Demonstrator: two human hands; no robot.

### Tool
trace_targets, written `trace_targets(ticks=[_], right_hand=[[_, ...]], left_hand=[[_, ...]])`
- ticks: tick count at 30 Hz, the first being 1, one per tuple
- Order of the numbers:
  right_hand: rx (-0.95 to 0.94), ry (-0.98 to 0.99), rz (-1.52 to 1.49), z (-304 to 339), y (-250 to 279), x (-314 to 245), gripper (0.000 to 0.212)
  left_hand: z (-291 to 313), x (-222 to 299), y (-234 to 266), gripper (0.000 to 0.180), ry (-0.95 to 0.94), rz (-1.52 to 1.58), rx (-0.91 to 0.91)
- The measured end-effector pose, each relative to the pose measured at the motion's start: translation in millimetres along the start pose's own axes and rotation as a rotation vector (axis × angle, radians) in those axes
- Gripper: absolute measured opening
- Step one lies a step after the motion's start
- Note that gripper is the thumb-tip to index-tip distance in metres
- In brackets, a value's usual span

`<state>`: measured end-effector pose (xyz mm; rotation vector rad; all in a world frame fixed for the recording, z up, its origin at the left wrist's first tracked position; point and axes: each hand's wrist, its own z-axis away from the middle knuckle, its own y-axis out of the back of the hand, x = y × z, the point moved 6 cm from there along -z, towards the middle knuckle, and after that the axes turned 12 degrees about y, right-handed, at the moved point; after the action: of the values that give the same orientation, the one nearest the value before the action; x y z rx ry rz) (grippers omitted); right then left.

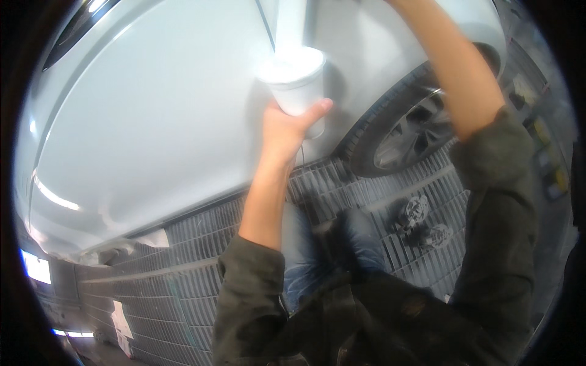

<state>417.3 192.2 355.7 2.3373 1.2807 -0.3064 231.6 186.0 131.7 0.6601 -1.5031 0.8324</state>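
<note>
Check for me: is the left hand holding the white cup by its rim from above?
No, the left hand grips the white cup around its lower body from below, thumb across the front, beside the silver car panel.

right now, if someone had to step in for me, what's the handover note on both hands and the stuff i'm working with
Left hand: raised, gripping a white cup from below, thumb across its front, held close against the silver car body panel.
Right hand: above the top edge of the view; only the forearm shows, reaching up along the panel, so what it holds cannot be told.
Surroundings: the wheel is to the right of the cup, the metal floor grating below, the person's shoes on the grating.
Done or left: the panel looks evenly pale and glossy; the view does not show which parts have been worked.
</note>
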Motion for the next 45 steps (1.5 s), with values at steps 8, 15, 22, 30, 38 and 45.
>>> trace_targets(ticks=[8, 15, 22, 30, 38, 45], right_hand=[[0.015, -0.012, 0.040, -3, -2, 3, 0.030], [0.007, 0.000, 0.009, -2, -3, 4, 0.029], [0.021, -0.018, 0.042, 1, -1, -1, 0.031], [0.020, -0.019, -0.035, 9, -4, -14, 0.030], [-0.044, 0.007, 0.009, 12, 7, -16, 0.031], [-0.290, -0.225, -0.383, 41, -24, -35, 0.018]], left_hand=[[-7, 4, 0, 0.059, 0.019, 0.022, 0.008], [-9, 0, 1, 0.058, 0.007, 0.061, -0.002], [-10, -1, 0, 0.055, 0.010, 0.057, -0.040], [1, -4, 3, 0.056, 0.004, 0.023, -0.011], [1, 6, -6, 0.057, 0.043, 0.037, -0.035], [-6, 22, -7, 0.055, 0.030, 0.027, -0.073]])
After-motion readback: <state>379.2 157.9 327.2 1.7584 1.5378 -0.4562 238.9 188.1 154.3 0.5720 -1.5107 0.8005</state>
